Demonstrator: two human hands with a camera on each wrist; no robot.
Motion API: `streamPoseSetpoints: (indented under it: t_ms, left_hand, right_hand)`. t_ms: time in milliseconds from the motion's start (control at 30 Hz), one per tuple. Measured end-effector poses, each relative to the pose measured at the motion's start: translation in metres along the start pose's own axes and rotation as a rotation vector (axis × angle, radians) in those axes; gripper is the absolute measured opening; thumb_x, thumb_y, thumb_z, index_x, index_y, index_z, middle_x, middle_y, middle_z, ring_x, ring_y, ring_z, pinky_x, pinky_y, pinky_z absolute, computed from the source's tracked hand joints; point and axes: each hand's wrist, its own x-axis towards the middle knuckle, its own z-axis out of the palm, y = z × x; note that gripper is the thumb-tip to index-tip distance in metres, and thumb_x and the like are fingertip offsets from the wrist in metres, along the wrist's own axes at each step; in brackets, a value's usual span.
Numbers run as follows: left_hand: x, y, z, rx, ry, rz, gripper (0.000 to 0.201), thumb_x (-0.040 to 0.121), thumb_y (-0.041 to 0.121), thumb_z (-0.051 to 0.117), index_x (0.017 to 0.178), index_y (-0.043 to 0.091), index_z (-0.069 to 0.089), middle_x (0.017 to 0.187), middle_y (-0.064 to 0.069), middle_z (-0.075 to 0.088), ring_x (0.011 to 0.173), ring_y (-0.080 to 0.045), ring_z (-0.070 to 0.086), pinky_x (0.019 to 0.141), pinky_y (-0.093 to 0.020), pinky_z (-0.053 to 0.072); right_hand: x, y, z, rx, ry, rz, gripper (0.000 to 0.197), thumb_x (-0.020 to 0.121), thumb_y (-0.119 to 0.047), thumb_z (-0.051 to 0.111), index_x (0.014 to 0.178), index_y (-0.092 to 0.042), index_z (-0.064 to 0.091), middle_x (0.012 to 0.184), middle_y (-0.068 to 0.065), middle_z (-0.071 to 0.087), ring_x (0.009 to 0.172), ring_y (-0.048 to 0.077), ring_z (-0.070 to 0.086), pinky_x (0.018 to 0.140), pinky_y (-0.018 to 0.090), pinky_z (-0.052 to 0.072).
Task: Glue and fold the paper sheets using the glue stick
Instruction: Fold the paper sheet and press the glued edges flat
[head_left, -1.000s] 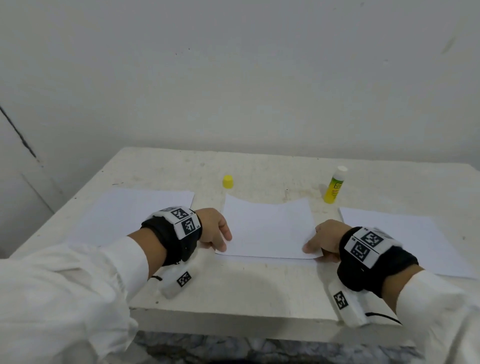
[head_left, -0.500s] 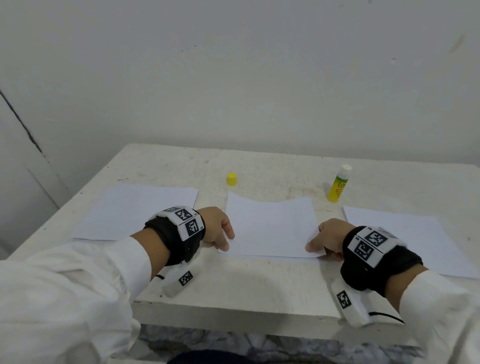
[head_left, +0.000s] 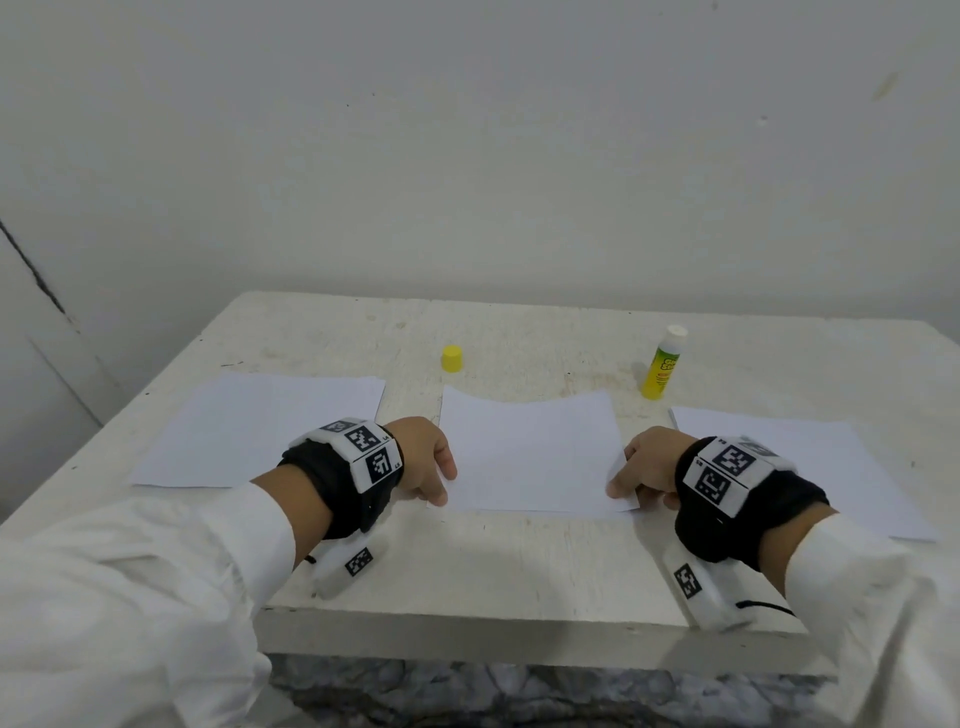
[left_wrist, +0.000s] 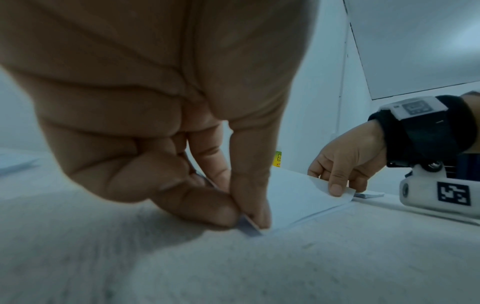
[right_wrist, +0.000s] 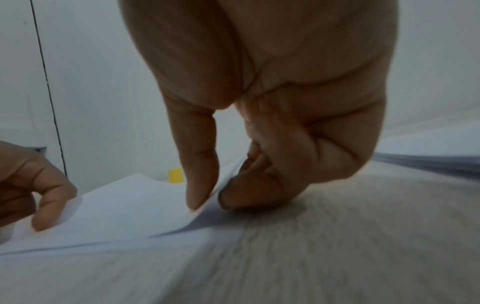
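A white paper sheet (head_left: 530, 452) lies in the middle of the white table (head_left: 467, 561), between my hands. My left hand (head_left: 434, 475) pinches its near left corner (left_wrist: 249, 224) between thumb and forefinger. My right hand (head_left: 631, 470) pinches the near right corner (right_wrist: 207, 203), which is lifted a little off the table. The uncapped glue stick (head_left: 662, 364), yellow with a white tip, stands upright beyond the sheet at the right. Its yellow cap (head_left: 452, 358) sits apart at the back, left of centre.
Another white sheet (head_left: 260, 428) lies flat at the left of the table and a third (head_left: 810, 462) at the right. A plain wall rises behind the table. The table's front edge (head_left: 519, 639) runs just below my wrists.
Both hands stay at the middle sheet's near corners. The right corner now looks raised slightly. The camera view has shifted a little.
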Motion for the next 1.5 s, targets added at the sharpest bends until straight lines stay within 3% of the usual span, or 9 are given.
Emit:
streamPoseSetpoints:
  t_ms: [33,100,167,633,933,1267,1367,1433,1500]
  left_hand:
    - [0.001,0.001,-0.001,0.011,-0.004,-0.001,0.024,0.076,0.013,0.08,0.092,0.021,0.064,0.07,0.005,0.062,0.056,-0.004,0.057,0.053,-0.014,0.042]
    - [0.002,0.002,-0.002,0.027,-0.011,-0.005,0.024,0.076,0.013,0.079,0.092,0.021,0.064,0.069,0.005,0.062,0.054,-0.003,0.057,0.05,-0.012,0.042]
    - [0.002,0.002,-0.002,0.028,-0.013,-0.012,0.024,0.076,0.012,0.08,0.092,0.02,0.064,0.069,0.004,0.063,0.054,-0.003,0.057,0.048,-0.011,0.042]
    - [0.004,0.001,-0.003,0.03,-0.032,-0.029,0.023,0.074,0.014,0.081,0.084,0.026,0.063,0.07,0.003,0.066,0.056,-0.006,0.058,0.055,-0.015,0.045]
    - [0.005,-0.001,-0.003,0.029,-0.021,-0.026,0.024,0.073,0.013,0.081,0.081,0.027,0.063,0.069,0.004,0.066,0.057,-0.007,0.058,0.053,-0.013,0.044]
    - [0.003,-0.001,-0.002,0.02,-0.022,-0.03,0.023,0.074,0.012,0.081,0.083,0.026,0.064,0.07,0.003,0.066,0.058,-0.006,0.058,0.057,-0.016,0.045]
    - [0.002,0.0,-0.003,-0.004,-0.014,-0.038,0.022,0.076,0.012,0.08,0.086,0.025,0.065,0.07,0.003,0.066,0.059,-0.005,0.058,0.055,-0.015,0.044]
    - [0.001,0.001,-0.002,-0.003,-0.005,-0.035,0.027,0.075,0.012,0.08,0.094,0.023,0.063,0.07,0.004,0.065,0.059,-0.006,0.058,0.054,-0.015,0.044]
    - [0.001,0.001,-0.001,0.021,0.006,-0.02,0.044,0.074,0.012,0.081,0.11,0.022,0.058,0.072,0.004,0.062,0.06,-0.008,0.059,0.058,-0.019,0.048]
  right_hand:
    - [-0.002,0.001,-0.004,-0.021,-0.005,-0.006,0.015,0.082,-0.015,0.072,0.089,-0.005,0.063,0.068,0.004,0.059,0.057,0.014,0.051,0.043,0.018,0.034]
    - [-0.001,0.006,-0.009,-0.013,-0.009,-0.021,0.022,0.081,-0.013,0.073,0.069,-0.009,0.054,0.06,0.003,0.055,0.041,0.009,0.047,0.036,0.015,0.033]
    - [0.0,0.008,-0.011,0.008,-0.007,-0.043,0.028,0.08,-0.01,0.074,0.064,-0.01,0.052,0.056,0.004,0.055,0.031,0.007,0.044,0.032,0.011,0.03]
    - [0.004,0.013,-0.008,-0.039,-0.004,-0.085,0.026,0.076,-0.008,0.077,0.065,-0.011,0.053,0.061,0.003,0.058,0.051,0.011,0.051,0.035,0.009,0.035]
    - [0.005,0.014,-0.005,0.001,0.005,-0.093,0.021,0.074,-0.006,0.078,0.085,-0.008,0.06,0.082,0.01,0.064,0.064,0.016,0.056,0.06,0.022,0.049]
    - [0.008,0.012,-0.001,-0.031,0.033,-0.093,0.021,0.074,-0.002,0.077,0.071,-0.01,0.057,0.074,0.005,0.062,0.069,0.019,0.058,0.068,0.027,0.053]
    - [0.004,0.009,0.0,-0.133,0.063,-0.079,0.027,0.076,-0.01,0.077,0.097,-0.008,0.059,0.086,0.004,0.062,0.073,0.017,0.057,0.063,0.024,0.049]
    - [0.002,0.007,0.001,-0.259,0.101,-0.051,0.061,0.078,-0.019,0.076,0.127,-0.008,0.042,0.114,0.008,0.058,0.095,0.021,0.056,0.077,0.028,0.048]
    - [0.002,0.003,0.002,-0.329,0.122,-0.05,0.082,0.078,-0.023,0.076,0.14,-0.008,0.026,0.131,0.01,0.051,0.114,0.026,0.053,0.09,0.031,0.046]
